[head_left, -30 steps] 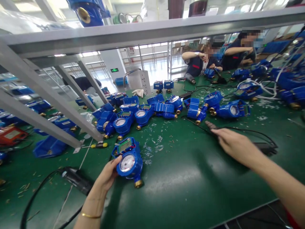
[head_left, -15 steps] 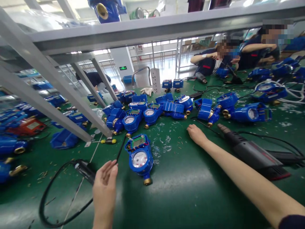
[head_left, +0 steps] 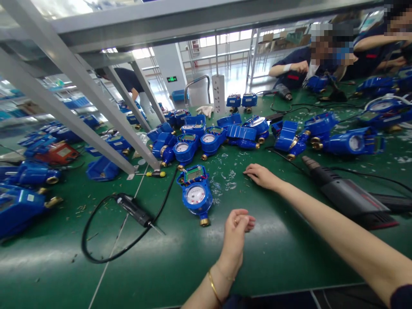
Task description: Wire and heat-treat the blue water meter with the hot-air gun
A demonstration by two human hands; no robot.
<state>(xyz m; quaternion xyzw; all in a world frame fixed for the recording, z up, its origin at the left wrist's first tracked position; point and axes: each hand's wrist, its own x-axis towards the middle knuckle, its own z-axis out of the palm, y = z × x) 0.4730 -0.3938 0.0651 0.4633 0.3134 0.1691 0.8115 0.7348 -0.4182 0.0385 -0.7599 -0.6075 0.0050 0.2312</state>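
Clock hub taken as the open blue meter point(head_left: 195, 195), which lies dial up on the green table point(head_left: 277, 262), no hand touching it. Hands apart: the left hand point(head_left: 238, 223), near it at 4 o'clock, is loosely curled with nothing visible in it; the right hand point(head_left: 262, 176), just short of 3, is low over the tabletop. From where I stand I cannot tell whether its fingertips pinch anything; the pale scraps point(head_left: 230, 184) beside them are too fine to identify. The left edge crops a large blue meter point(head_left: 19, 210) at 9; the right edge cuts through a co-worker's arm near 2. Grey frame legs point(head_left: 99, 96) obstruct at 10, partly hiding the meters behind them. Between 1 and 2, another co-worker point(head_left: 291, 75) leans over the bench, head blurred. A row of blue meters point(head_left: 185, 148) bars the way at 12. Yellow-handled screwdriver point(head_left: 156, 174) at 10; black corded driver point(head_left: 133, 209) near 9, cable looped around it; heat gun point(head_left: 352, 199) well off at 3.
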